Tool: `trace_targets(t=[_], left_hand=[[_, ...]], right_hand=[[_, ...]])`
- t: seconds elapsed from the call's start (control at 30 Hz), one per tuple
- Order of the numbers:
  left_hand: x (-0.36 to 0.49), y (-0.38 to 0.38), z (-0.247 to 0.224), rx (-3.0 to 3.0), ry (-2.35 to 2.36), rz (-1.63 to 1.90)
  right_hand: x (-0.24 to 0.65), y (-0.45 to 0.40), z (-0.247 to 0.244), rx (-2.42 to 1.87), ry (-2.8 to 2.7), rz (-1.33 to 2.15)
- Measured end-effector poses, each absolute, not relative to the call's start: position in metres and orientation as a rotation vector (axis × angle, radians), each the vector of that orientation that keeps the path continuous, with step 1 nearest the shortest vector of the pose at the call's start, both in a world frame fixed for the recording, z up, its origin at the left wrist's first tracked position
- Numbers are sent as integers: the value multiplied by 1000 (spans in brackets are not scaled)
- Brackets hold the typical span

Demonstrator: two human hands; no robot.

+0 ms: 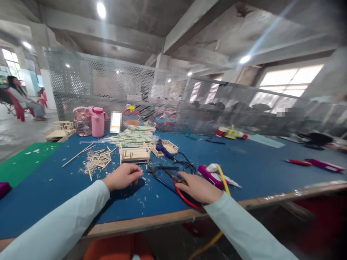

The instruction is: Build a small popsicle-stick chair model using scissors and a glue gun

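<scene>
My left hand (pixel 125 177) is closed in a pinch just above the blue tabletop; what its fingertips hold, if anything, is too small to make out. Under my right hand (pixel 199 186) lies a pair of scissors with red handles (pixel 187 199), and the fingers curl over them. Dark-handled pliers (pixel 162 179) rest between the two hands. Beyond my left hand stands a small model made of wooden sticks (pixel 135 154). A blue glue gun (pixel 165 150) leans on a second stick model (pixel 173 147) behind it.
Loose sticks and crumbs (pixel 99 159) are scattered at left. Bundled sticks (pixel 138 135), a pink flask (pixel 98 122) and a clear jug (pixel 82 122) stand behind. A purple glue gun (pixel 213 176) with a yellow cord is at right. A perforated metal screen (pixel 121 79) borders the table.
</scene>
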State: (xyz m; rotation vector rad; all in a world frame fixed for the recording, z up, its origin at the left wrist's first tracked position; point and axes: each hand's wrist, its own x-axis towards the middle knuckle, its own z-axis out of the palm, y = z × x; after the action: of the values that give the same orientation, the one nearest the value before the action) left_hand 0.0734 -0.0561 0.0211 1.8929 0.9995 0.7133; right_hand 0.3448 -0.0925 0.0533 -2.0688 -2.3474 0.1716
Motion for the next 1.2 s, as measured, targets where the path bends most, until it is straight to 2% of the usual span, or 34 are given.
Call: trace_targets(t=[0.13,0.3,0.37,0.5,0.63,0.9,1.03,1.2], left_hand=[[77,-59,17,1934,977,685],[76,-56,12,1828,967,735],[77,-55,13,1785,960,783],[78,-56,18,1697,941,923],[74,-57,24,1629,894,1015],[65,-56,27,1651,834,1154],[65,-54,24,1665,816,1164],[65,-54,25,1681,836,1180]], right_hand=[[366,-102,45,-1882,-2354,379],[377,-114,51,-2077,-2078,456],[376,-121,57,-2051,-1996,604],[352,-127,56,-1606,-1964,797],[307,-114,39,-1175,-1928,712],[258,-92,34,-1175,-2123,165],[259,-92,36,-1141,-2160,81],[259,-94,37,-1105,-2176,147]])
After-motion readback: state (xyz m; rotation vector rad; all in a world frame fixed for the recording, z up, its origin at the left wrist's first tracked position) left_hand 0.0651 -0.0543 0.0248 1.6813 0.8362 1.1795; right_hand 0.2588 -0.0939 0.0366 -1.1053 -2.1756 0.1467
